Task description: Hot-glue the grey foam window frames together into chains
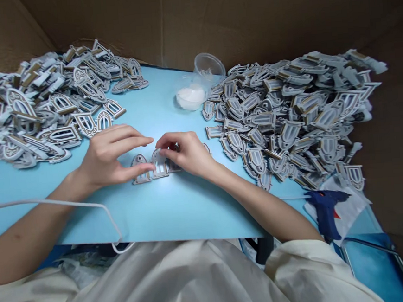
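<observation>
Near the middle of the blue tabletop, several small arched window-shaped pieces lie in a row. My right hand (187, 153) pinches the top of one arched window piece (160, 167) between thumb and fingers. Over the left end of the row is my left hand (113, 154), its thumb and fingers spread apart with nothing between them. Below its thumb lies another arched window piece (141, 169), partly covered. More pieces to the right in the row are mostly hidden under my right hand.
A large heap of window pieces (58, 106) sits at left, another heap (289, 116) at right. Clear plastic cups (192, 96) with white contents stand at the back. A blue glue gun (326, 208) lies front right. A white cable (69, 203) crosses my left forearm. Cardboard walls (191, 21) enclose the table.
</observation>
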Tool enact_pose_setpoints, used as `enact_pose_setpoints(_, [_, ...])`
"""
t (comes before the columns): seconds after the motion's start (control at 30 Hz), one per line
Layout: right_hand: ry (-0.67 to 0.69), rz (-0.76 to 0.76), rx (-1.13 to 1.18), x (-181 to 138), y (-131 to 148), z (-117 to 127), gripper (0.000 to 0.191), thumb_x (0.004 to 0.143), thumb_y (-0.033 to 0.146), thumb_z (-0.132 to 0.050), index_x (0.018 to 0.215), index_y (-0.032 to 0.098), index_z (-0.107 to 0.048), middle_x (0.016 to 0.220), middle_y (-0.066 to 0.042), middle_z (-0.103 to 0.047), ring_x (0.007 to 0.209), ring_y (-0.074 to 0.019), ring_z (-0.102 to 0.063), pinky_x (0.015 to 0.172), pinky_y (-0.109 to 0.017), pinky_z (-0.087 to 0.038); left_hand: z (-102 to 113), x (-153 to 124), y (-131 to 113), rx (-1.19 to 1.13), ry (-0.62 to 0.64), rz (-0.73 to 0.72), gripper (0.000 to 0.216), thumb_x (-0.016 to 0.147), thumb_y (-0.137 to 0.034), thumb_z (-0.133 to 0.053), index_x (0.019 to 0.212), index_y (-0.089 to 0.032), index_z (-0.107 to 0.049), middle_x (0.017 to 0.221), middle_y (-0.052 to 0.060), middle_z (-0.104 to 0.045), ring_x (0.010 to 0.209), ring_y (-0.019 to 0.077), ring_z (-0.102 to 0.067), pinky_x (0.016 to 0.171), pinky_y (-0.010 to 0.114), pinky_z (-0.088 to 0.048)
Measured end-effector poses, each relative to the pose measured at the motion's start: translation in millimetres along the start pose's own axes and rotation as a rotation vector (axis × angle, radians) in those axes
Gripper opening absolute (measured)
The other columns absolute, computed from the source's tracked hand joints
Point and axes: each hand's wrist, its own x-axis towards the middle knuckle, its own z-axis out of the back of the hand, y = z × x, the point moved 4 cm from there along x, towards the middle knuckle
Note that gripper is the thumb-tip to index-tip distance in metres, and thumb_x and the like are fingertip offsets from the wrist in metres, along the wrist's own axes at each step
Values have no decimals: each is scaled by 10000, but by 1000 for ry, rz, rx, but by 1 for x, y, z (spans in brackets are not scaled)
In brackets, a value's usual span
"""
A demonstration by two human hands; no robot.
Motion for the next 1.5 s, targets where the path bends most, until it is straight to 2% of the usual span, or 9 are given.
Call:
enact_pose_setpoints(0.1, [127,177,-279,-4,3,-10,191,961,76,-671,999,205,-806,973,-48,-808,947,-209,-672,913,-349,-480,-4,-1,1,-19,188,47,874,832,-833,-806,1492,-277,-666,1294,125,-764,1185,359,-691,1068,511,-520])
enact_pose_setpoints(0.17, [181,220,-356,-7,3,-14,193,985,91,-665,1036,209,-809,972,-60,-804,970,-228,-662,908,-354,-483,-13,-5,-2,12,291,87,1056,790,-775,-880,1634,-259,-513,1429,155,-704,1287,393,-633,1107,509,-488])
enact_pose_setpoints(0.33, [216,263,-465,-11,1,-19,183,1020,123,-634,1050,196,-799,1005,-101,-795,1030,-267,-668,927,-382,-506,-33,-13,-11,100,430,100,1202,812,-564,-949,1751,-222,-280,1448,172,-663,1268,393,-596,1080,468,-465])
enact_pose_setpoints(0.47, [215,307,-513,-13,-2,-23,177,1044,126,-605,1064,166,-776,1015,-121,-790,1010,-272,-670,915,-390,-510,-35,-13,-11,141,436,88,1133,884,-494,-892,1759,-179,-243,1377,163,-678,1239,380,-596,1047,445,-462])
enact_pose_setpoints(0.63, [195,346,-570,-17,-4,-25,138,1050,140,-619,1075,156,-753,1107,-141,-761,1032,-272,-659,894,-390,-504,-38,-13,-10,146,435,87,1046,938,-485,-817,1755,-162,-250,1419,174,-674,1222,372,-601,1043,450,-457])
enact_pose_setpoints(0.87, [161,324,-673,-20,-4,-25,130,1046,207,-693,1159,180,-750,1249,-144,-725,1118,-281,-642,915,-399,-498,-39,-12,-9,103,452,123,1016,945,-485,-782,1757,-171,-258,1470,180,-654,1258,374,-596,1083,468,-462])
enact_pose_setpoints(1.2, [196,240,-725,-19,1,-22,173,1017,238,-772,1171,159,-769,1218,-150,-752,1135,-301,-659,938,-420,-498,-38,-10,-12,64,479,154,929,980,-452,-715,1742,-149,-279,1564,196,-600,1348,371,-566,1159,470,-456])
enact_pose_setpoints(1.37, [143,196,-844,-24,6,-25,284,1007,276,-788,1264,169,-727,1326,-176,-720,1153,-322,-631,920,-430,-483,-38,-10,-12,57,462,145,996,967,-462,-742,1754,-144,-221,1585,202,-583,1362,379,-551,1176,487,-452])
enact_pose_setpoints(1.5, [110,191,-755,-21,15,-14,211,1046,271,-706,1236,181,-717,1262,-152,-722,1100,-291,-640,899,-400,-482,-40,-11,-10,71,450,141,1075,956,-478,-780,1774,-161,-159,1570,200,-588,1361,388,-549,1163,492,-459])
